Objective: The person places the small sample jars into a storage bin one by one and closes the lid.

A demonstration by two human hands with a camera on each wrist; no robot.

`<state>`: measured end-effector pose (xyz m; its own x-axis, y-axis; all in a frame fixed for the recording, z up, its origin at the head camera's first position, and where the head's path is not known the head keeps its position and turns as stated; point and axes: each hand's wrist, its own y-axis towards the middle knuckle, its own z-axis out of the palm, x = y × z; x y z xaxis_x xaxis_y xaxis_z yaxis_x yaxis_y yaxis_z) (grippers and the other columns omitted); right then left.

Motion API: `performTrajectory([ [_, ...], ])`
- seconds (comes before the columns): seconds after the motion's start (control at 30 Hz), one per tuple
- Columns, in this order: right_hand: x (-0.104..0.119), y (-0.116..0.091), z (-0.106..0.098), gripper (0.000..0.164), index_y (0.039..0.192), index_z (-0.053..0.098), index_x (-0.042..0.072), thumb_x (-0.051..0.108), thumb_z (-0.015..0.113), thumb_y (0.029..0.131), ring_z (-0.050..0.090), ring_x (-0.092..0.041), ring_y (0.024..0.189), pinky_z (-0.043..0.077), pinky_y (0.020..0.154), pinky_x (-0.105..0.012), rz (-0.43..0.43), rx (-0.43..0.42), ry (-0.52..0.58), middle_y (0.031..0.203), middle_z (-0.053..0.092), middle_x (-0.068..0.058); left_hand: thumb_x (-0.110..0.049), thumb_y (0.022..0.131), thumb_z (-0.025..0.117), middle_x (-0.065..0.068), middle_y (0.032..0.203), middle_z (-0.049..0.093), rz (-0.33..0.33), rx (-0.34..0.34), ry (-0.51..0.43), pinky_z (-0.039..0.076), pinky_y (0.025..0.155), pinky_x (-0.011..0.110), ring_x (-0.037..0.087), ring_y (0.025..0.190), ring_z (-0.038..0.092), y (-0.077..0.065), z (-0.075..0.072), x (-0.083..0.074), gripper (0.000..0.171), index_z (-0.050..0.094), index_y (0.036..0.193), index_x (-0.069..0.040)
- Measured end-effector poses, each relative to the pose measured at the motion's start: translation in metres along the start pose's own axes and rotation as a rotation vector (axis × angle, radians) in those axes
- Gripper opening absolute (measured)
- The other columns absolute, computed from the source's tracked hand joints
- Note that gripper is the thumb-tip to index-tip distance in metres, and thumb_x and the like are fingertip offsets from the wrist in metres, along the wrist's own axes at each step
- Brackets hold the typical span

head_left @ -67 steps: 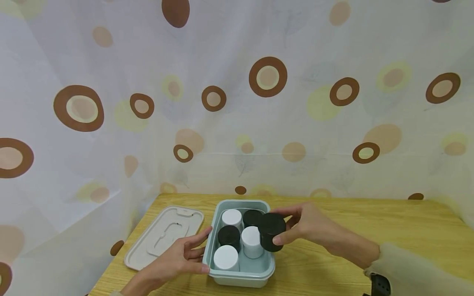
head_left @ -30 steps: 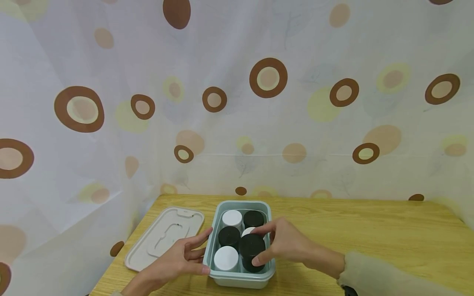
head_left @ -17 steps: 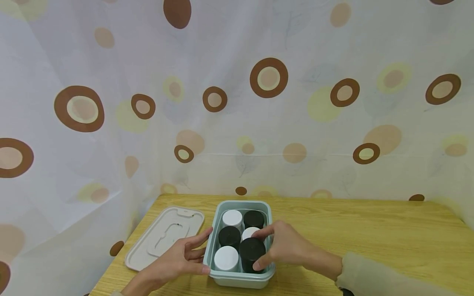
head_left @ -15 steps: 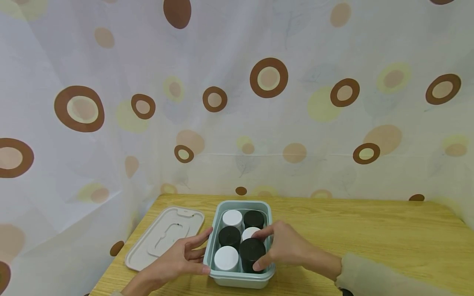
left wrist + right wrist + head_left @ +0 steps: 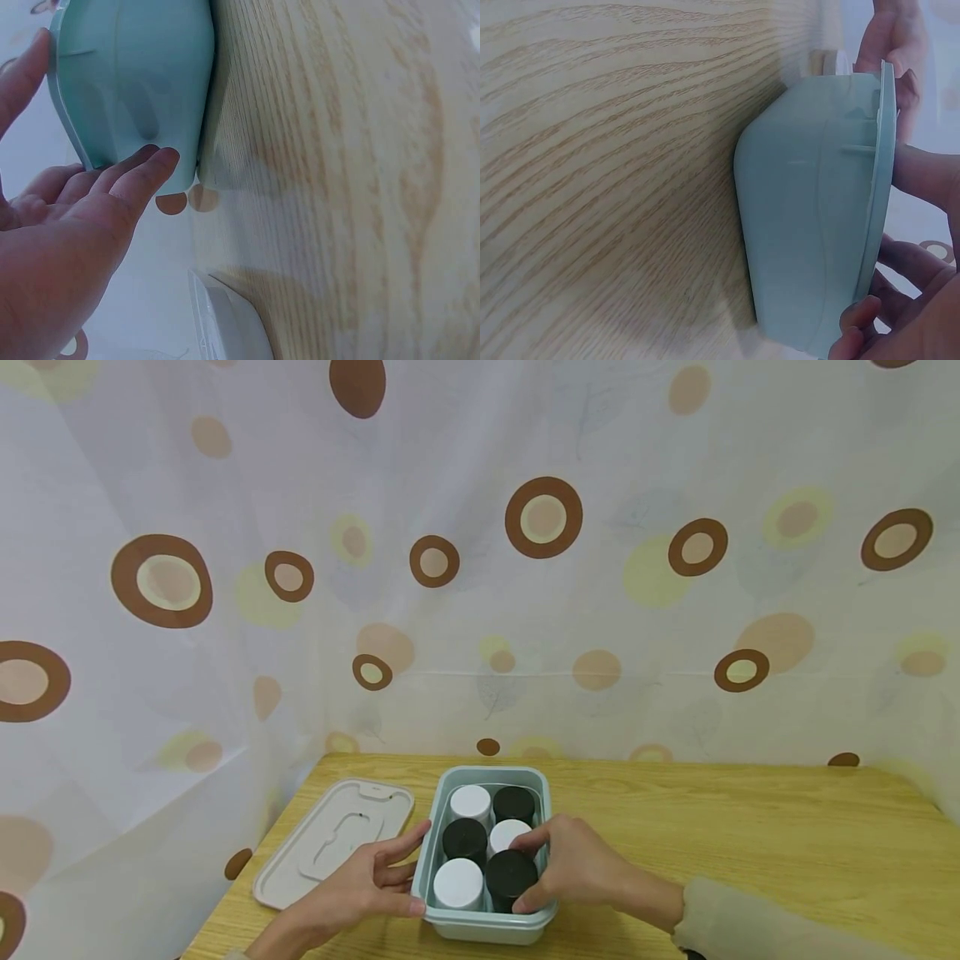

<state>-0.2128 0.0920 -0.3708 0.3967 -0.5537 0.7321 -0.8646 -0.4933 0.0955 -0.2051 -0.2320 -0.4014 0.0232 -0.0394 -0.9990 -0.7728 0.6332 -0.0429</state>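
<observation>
In the head view, a pale blue-green plastic box (image 5: 491, 933) holds several upright cylindrical jars in two columns. My right hand (image 5: 576, 867) reaches over the right rim, thumb and fingers pinching a black jar (image 5: 512, 877) in the near right corner. Beside that jar stands a white one (image 5: 458, 885); behind are another black jar (image 5: 464, 839) and a white jar (image 5: 510, 835), partly covered by my fingers. My left hand (image 5: 367, 883) rests extended fingers along the box's left wall, thumb at its near corner. In the left wrist view those fingers (image 5: 139, 180) touch the outer wall.
A light grey lid (image 5: 281, 881) with a moulded recess lies flat on the wooden table (image 5: 712, 827), left of the box. At the far end of the box are one more white jar (image 5: 470, 803) and black jar (image 5: 513, 804). A patterned curtain (image 5: 480, 452) hangs behind the table.
My right hand has carried the black jar from over the right rim leftward and down into the near right corner, where it has sunk lower. My left hand has stayed at the box.
</observation>
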Motion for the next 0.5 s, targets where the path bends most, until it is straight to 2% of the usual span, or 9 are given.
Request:
performTrajectory([
  [0.27, 0.0023, 0.0008, 0.0005, 0.051, 0.107, 0.083, 0.010, 0.016, 0.102, 0.060, 0.056, -0.021, 0.082, 0.045, 0.067, -0.032, 0.005, 0.000, -0.032, 0.081, 0.064, 0.008, -0.002, 0.094, 0.078, 0.018, 0.173, 0.010, -0.003, -0.005, 0.000, 0.050, 0.107, 0.041, 0.042, 0.147, 0.040, -0.0004, 0.0000, 0.0000, 0.096, 0.018, 0.168, -0.004],
  [0.5, 0.0046, 0.0022, 0.0012, 0.052, 0.106, 0.083, 0.013, 0.017, 0.103, 0.058, 0.055, -0.016, 0.079, 0.047, 0.066, -0.033, 0.028, -0.003, -0.073, 0.081, 0.064, 0.008, -0.002, 0.094, 0.078, 0.017, 0.174, 0.010, -0.004, 0.001, -0.011, 0.050, 0.106, 0.041, 0.042, 0.147, 0.040, -0.0002, -0.0004, 0.0008, 0.096, 0.017, 0.168, -0.005],
])
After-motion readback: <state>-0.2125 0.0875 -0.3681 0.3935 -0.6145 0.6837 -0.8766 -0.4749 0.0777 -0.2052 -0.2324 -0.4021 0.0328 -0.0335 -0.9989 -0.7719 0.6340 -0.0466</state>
